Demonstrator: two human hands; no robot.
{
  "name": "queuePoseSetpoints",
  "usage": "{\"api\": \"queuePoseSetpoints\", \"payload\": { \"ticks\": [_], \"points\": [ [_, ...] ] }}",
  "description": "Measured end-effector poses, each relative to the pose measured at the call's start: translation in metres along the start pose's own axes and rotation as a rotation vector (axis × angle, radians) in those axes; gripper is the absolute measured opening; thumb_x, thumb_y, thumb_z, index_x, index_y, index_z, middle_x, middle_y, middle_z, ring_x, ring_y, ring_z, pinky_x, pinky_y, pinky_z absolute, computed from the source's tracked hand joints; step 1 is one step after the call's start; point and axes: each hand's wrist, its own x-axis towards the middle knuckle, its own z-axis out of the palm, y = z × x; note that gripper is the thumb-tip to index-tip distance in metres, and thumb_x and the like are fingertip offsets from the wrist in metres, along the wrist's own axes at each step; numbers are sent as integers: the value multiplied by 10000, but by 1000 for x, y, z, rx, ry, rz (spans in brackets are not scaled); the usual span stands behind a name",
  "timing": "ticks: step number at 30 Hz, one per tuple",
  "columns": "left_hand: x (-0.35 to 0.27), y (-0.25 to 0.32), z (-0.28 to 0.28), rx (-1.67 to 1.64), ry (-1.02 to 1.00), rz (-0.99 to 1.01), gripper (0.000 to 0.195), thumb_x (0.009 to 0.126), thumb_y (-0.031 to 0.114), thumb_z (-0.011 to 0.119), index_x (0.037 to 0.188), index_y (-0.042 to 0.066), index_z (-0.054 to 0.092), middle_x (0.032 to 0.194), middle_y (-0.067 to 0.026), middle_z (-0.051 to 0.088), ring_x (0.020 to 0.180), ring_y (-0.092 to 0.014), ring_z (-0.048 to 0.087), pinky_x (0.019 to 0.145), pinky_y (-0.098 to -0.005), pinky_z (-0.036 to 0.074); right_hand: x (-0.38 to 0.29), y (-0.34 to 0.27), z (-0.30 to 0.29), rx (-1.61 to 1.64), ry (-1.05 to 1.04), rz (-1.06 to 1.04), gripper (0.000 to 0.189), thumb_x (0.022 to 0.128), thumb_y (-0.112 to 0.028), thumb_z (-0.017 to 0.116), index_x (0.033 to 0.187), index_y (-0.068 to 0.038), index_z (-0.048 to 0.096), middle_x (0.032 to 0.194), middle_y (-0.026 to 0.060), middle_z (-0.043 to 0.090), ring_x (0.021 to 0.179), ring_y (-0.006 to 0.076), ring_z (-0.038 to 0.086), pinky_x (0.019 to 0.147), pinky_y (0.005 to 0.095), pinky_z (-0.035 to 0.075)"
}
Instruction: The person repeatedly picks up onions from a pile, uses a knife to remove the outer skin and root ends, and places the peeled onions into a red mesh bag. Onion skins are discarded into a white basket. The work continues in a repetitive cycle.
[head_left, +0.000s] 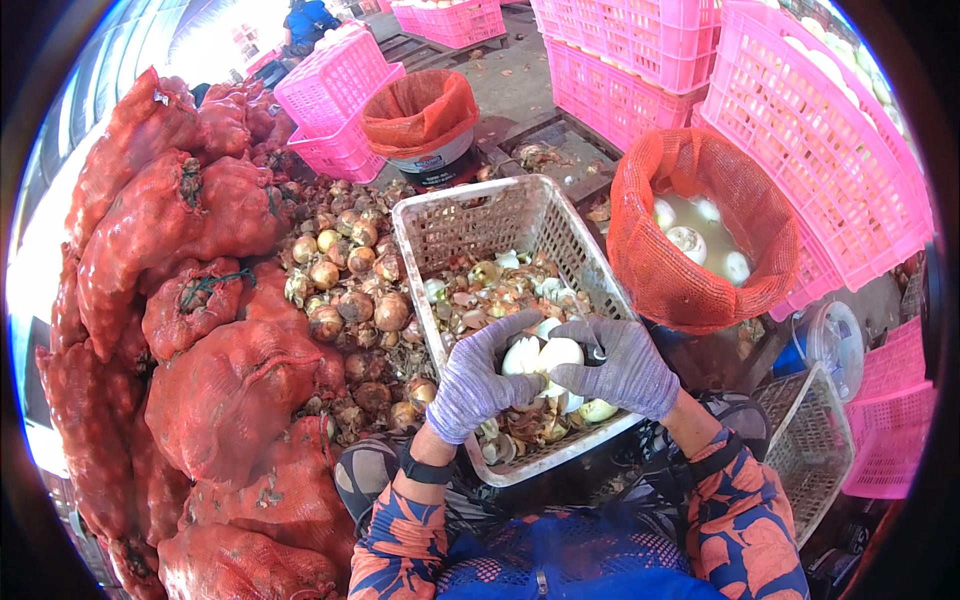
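Observation:
Both hands wear purple-grey knit gloves and meet over a white plastic crate (517, 475). Between them is a white, peeled onion (561, 352), with pale layers standing loose from it. My left hand (480, 379) grips its left side, thumb below and fingers above. On the other side, my right hand (630, 367) holds it with thumb and fingers. A small dark, shiny thing shows at the right fingers, too hidden to name. Below the hands, the crate holds brown onion skins (472, 307) and white peelings. A pale onion (598, 409) lies near its front edge.
Unpeeled onions (356, 307) are heaped left of the crate, beside stacked red mesh sacks (232, 397). At right, a mesh-lined bucket (701, 300) holds peeled onions in cloudy liquid. Another mesh-lined bucket (431, 161) and pink crates (622, 97) stand beyond. A person (309, 22) is far back.

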Motion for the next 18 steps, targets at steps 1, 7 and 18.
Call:
{"api": "queuePoseSetpoints", "payload": {
  "ticks": [1,7,18],
  "points": [
    [0,-1,2,-32,27,20,773,695,-6,814,1395,-9,486,1146,-81,649,1018,-154,628,893,-286,517,-1,0,1,49,23,9,483,814,-325,784,1170,-25,656,890,89,712,805,132,673,725,302,539],
    [-1,-6,10,-133,149,95,798,715,31,796,1430,2,443,1115,-74,651,1003,-138,614,894,-280,505,1,10,7,198,91,-53,486,826,-314,778,1199,-31,649,966,91,697,811,109,646,729,274,530],
    [-3,9,0,272,-28,37,567,758,17,768,1299,20,599,1080,-65,671,969,-121,623,863,-297,527,0,11,8,-81,53,-172,584,853,-243,735,1373,-66,534,801,64,619,745,115,587,709,304,502]
  ]
}}
